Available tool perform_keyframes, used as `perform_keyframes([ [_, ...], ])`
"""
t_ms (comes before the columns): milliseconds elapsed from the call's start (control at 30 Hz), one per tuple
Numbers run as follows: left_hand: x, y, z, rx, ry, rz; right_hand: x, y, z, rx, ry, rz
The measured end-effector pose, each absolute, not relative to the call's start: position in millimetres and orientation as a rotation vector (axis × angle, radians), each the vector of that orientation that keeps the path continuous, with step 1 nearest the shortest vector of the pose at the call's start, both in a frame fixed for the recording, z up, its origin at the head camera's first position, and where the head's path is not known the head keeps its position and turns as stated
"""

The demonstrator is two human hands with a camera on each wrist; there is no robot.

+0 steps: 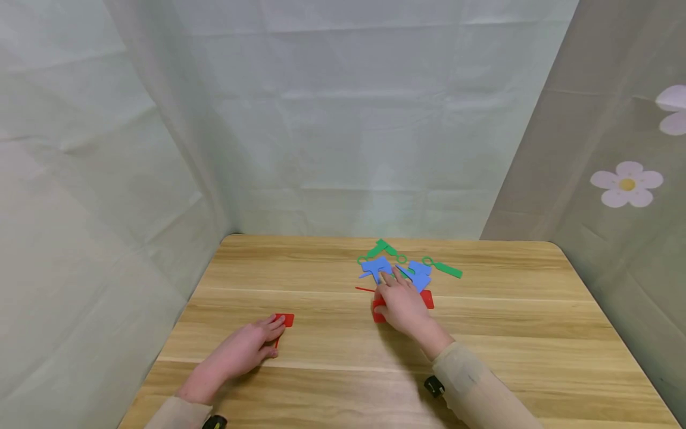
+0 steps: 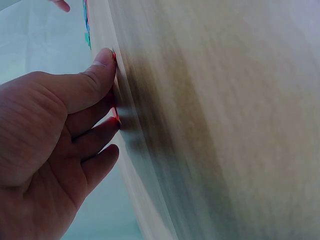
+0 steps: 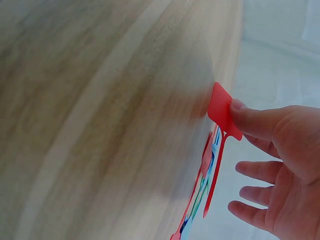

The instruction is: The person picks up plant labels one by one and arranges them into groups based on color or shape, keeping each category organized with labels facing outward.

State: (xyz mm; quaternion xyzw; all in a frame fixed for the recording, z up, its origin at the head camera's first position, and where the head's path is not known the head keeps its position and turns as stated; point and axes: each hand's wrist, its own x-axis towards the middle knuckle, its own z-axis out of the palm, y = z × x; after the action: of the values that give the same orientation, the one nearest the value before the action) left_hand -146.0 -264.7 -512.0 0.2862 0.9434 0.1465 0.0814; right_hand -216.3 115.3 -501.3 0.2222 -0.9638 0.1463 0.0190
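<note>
- Progress, my read: sorting flat plastic tags by colour looks barely begun. One red flat plastic tag with thin tail (image 1: 283, 322) sits apart at lower left of centre on the light wooden desk (image 1: 509, 333); the mixed pile of blue (image 1: 377, 267), green (image 1: 448, 269) and red tags is unsorted at frame centre.
- Left hand (image 1: 243, 351): fingers mostly straight, fingertips and thumb resting on the lone red tag, pressing it flat; I see no real grip.
- Right hand (image 1: 401, 305): thumb tip presses a second red tag (image 3: 223, 111) in the wrist view, other fingers spread loose; whether it pinches, I can't tell.
- Left to do: nearly the whole pile.
- Pale cloth backdrop (image 1: 343, 119) around the desk.
</note>
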Motion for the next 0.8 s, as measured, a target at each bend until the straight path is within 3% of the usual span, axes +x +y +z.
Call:
perform_keyframes([
  [800, -144.0, -263.2, -508.5, 0.804, 2.842, 0.438, -213.8, 124.0, -486.7, 0.703, -3.072, 0.515],
])
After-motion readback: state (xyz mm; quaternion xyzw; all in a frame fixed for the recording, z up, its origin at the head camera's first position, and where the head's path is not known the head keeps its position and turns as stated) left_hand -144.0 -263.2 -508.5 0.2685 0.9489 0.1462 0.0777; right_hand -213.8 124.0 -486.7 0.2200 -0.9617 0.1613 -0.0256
